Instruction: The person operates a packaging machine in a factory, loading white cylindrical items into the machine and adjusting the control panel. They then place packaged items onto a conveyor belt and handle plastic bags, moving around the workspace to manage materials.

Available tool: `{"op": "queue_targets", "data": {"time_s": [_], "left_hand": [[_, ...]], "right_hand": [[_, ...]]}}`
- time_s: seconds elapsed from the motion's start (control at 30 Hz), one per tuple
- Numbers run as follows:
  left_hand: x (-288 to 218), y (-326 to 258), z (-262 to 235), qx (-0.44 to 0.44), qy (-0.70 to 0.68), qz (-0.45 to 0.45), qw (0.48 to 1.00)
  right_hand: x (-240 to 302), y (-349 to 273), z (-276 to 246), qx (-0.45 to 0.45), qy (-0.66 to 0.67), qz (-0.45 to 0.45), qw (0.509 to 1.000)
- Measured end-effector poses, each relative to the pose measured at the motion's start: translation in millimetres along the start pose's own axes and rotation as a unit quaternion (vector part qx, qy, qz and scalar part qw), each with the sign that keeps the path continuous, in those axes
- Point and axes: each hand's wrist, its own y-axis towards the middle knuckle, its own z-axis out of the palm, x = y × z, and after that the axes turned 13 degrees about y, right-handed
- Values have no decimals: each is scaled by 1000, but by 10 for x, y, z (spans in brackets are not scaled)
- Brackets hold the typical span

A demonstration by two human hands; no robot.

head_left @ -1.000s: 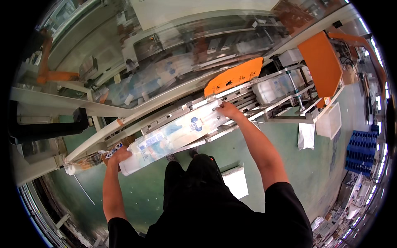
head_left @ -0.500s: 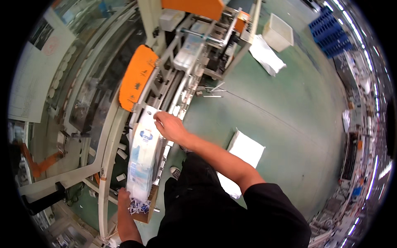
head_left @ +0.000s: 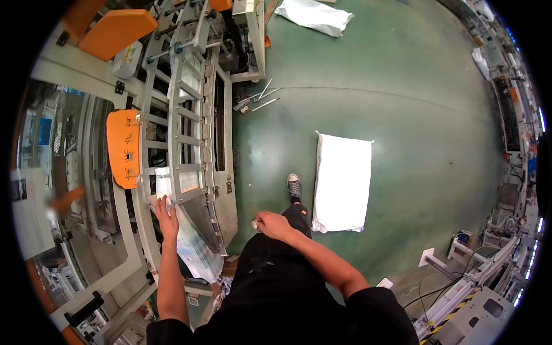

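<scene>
Your left hand (head_left: 167,215) lies flat on the long clear plastic pack (head_left: 187,238), fingers stretched out and close together, pressing its upper end where it sits on the white metal conveyor frame (head_left: 192,109). From your body the pack lies at about ten o'clock; its lower end hangs off the frame's near edge toward your legs, so it is only partly on the machine. Your right hand (head_left: 270,223) is off the pack, at about twelve o'clock just in front of your waist, fingers curled in around something small and pale; I cannot tell what it is.

As I judge it, the pack is brought to the frame but not yet seated: most of its length has yet to go up between the rails, beside the orange guard (head_left: 123,148) at its eleven o'clock. A white sack (head_left: 342,181) lies flat on the green floor (head_left: 414,103) at your one o'clock, untouched.
</scene>
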Motion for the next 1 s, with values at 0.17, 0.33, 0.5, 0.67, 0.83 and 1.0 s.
{"op": "queue_targets", "data": {"time_s": [0.17, 0.33, 0.5, 0.67, 0.83, 1.0], "left_hand": [[314, -117, 446, 75, 38, 6, 996], [420, -232, 617, 40, 105, -63, 992], [528, -294, 867, 77, 22, -222, 972], [685, -348, 883, 175, -212, -378, 884], [372, -84, 462, 81, -55, -287, 953], [275, 827, -217, -226, -6, -259, 939]], "right_hand": [[-801, -223, -768, -36, 10, 79, 996], [-1658, -357, -1467, -137, 30, 185, 973], [-2118, -410, -1686, -188, 92, 225, 952], [-2157, -348, -1537, -134, 79, 246, 957], [-2594, -135, -1417, -121, 115, 167, 972], [-2517, 174, -1691, -158, 59, 118, 979]]}}
